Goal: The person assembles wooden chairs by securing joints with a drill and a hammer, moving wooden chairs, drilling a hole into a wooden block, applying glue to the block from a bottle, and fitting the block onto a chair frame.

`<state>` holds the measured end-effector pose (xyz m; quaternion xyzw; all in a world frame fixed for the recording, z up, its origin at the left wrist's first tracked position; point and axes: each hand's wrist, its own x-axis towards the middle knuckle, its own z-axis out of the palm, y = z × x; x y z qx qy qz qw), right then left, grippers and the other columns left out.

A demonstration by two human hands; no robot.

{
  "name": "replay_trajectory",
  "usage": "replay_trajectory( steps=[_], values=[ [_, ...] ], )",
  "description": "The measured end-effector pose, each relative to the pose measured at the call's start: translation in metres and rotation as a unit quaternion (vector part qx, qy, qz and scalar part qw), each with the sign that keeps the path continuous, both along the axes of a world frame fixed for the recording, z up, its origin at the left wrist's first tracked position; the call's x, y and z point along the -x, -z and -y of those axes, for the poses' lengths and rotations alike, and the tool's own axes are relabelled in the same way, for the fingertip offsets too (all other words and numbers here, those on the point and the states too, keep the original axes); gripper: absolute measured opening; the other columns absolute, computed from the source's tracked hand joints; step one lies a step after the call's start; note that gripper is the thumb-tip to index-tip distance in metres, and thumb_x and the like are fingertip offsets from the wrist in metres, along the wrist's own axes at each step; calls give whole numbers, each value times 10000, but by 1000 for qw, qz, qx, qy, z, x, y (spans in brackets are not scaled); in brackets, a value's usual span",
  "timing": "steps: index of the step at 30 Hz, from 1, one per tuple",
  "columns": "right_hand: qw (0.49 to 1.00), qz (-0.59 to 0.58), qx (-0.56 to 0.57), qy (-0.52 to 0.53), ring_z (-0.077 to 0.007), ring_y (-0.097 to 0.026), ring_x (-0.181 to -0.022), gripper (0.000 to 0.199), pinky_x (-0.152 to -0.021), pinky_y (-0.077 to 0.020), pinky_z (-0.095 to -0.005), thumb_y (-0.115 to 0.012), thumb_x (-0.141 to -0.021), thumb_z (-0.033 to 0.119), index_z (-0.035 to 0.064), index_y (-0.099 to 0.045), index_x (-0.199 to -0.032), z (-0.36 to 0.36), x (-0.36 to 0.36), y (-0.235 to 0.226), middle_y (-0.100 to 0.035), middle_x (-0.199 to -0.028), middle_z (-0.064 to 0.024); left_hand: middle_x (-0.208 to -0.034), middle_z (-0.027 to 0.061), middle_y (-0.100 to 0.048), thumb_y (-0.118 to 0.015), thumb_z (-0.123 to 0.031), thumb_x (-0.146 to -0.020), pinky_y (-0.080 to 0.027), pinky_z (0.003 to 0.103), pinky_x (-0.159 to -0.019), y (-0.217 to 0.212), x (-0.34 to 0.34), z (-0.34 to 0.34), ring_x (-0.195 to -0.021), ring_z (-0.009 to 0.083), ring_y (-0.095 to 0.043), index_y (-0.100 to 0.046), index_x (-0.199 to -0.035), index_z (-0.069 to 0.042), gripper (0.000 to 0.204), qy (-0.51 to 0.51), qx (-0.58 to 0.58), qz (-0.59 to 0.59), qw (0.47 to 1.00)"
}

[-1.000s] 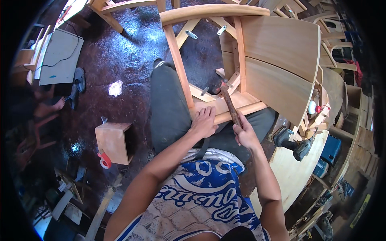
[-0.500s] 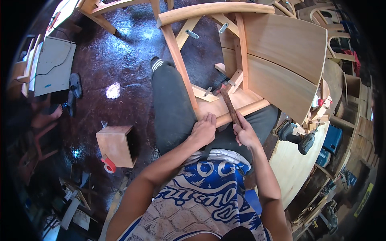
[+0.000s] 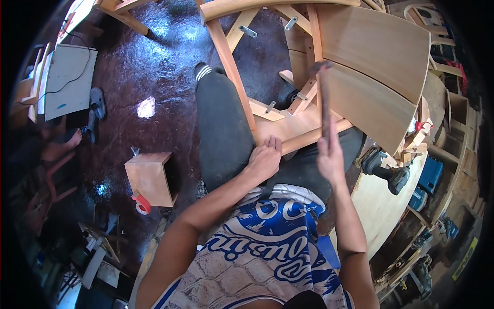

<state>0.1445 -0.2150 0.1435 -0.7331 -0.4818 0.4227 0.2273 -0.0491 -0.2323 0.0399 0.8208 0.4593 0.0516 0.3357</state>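
A wooden chair frame (image 3: 229, 67) lies tipped across my lap between my legs, with corner braces and small metal brackets inside it. My left hand (image 3: 265, 158) grips its near corner, fingers curled over the edge by the rounded rail (image 3: 315, 137). In my right hand (image 3: 331, 160) is a hammer (image 3: 324, 103), its handle upright and its dark head raised over the frame. The lower end of the handle is hidden in my fist. Broad plywood panels (image 3: 368, 56) extend from the frame's right side.
To my left on the dark, shiny floor stand a small wooden box (image 3: 148, 180) and a red tape dispenser (image 3: 141, 203). A pair of slippers (image 3: 97, 105) lies farther off. On the right are a pale board (image 3: 383, 206), a power tool (image 3: 386, 172) and shelves with blue cases (image 3: 430, 174).
My right hand has swung the hammer up and to the right, lifting its head away from the inner corner brace. My left hand keeps its grip; the chair frame appears slightly farther right.
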Motion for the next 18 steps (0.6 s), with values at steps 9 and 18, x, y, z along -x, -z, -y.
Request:
replay_trajectory(
  steps=[9,18],
  values=[
    [990,-54,130,-24,-202,-358,-1132,603,-936,-286,-290,-486,-1007,80,56,-274,-1571,-13,-19,-8,-411,-1270,-129,-1160,299,-630,-608,-64,-781,-603,418,-745,4,-1,5,-1051,380,-665,-531,-1184,132,455,-12,-36,12,999],
    [987,-56,144,-42,-273,-360,-1464,599,-1188,-260,-326,-503,-984,65,6,-311,-1548,-1,-20,5,-419,-1545,-216,-1199,327,-622,-586,-44,-777,-603,425,-775,1,-3,3,-1098,384,-657,-519,-1225,141,489,-10,-2,1,1000]
  ],
)
